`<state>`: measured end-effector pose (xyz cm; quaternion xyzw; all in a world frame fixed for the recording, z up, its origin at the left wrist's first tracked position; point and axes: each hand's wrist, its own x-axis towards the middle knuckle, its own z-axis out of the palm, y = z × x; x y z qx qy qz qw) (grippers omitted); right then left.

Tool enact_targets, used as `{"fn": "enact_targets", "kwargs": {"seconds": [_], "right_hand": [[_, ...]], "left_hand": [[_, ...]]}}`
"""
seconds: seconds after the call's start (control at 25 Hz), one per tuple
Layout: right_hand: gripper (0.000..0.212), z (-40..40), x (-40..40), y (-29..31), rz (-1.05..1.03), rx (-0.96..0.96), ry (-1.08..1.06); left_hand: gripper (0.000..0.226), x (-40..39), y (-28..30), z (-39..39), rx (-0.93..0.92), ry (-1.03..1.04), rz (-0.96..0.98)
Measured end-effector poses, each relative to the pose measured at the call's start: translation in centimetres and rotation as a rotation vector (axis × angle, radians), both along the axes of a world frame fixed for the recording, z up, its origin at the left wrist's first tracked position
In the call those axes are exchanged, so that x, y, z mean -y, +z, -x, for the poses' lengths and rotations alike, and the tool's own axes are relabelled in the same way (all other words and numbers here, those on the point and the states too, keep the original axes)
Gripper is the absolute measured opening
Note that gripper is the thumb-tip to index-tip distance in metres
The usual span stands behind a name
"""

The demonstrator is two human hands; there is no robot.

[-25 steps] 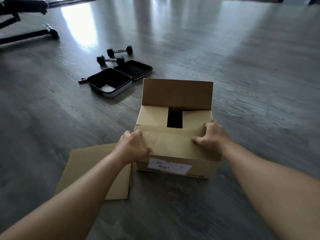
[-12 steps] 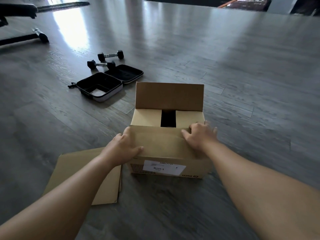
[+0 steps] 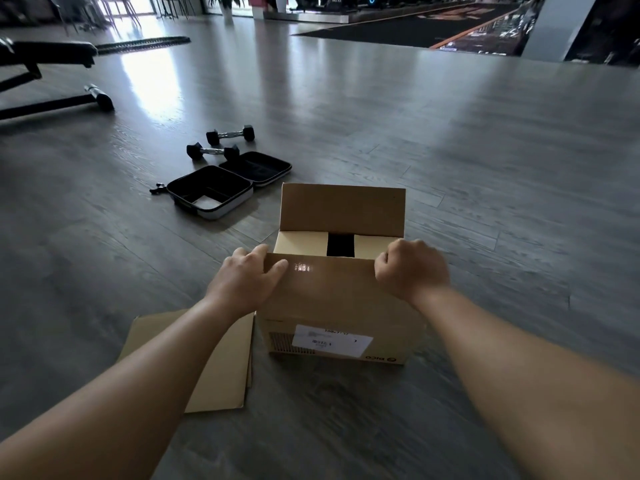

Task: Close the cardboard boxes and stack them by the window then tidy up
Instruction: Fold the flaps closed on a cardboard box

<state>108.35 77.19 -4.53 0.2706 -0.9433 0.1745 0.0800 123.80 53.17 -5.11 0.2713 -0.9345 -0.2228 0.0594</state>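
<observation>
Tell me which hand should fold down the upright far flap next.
Right, probably. The right hand grips the near flap at its far edge, almost under the far flap. The left hand sits at the box's outer left corner, farther off.

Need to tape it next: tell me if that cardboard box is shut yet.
Not shut. The cardboard box has its far flap upright, a dark gap between the side flaps; both hands grip the near flap.

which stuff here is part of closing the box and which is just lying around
Job: box, its near flap, left hand and right hand gripping that flap, flat cardboard.
Lying about: two dumbbells, open black case, bench.
</observation>
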Motion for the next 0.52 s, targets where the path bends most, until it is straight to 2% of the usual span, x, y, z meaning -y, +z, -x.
{"fn": "enact_targets", "kwargs": {"seconds": [0.12, 0.2, 0.28, 0.4, 0.52], "right_hand": [[0.031, 0.5, -0.1, 2.1, -0.105, 0.235, 0.185], [0.026, 0.8, -0.3, 3.0, -0.094, 0.505, 0.289], [0.025, 0.7, -0.4, 3.2, 0.004, 0.818, 0.3], [0.023, -0.6, 0.0, 2.1, -0.134, 1.136, 0.345], [0.051, -2.9, 1.5, -0.4, -0.358, 1.142, 0.371]], "left_hand": [[0.046, -0.6, 0.8, 0.0, -0.116, 0.063, 0.145], [0.043, -1.0, 1.2, 0.0, -0.16, 0.073, 0.263], [0.038, -1.2, 1.6, 0.0, -0.136, 0.053, 0.317], [0.02, -1.4, 2.3, 0.3, 0.044, -0.061, 0.253], [0.022, -2.4, 1.7, 0.3, 0.383, -0.291, 0.177]]}}
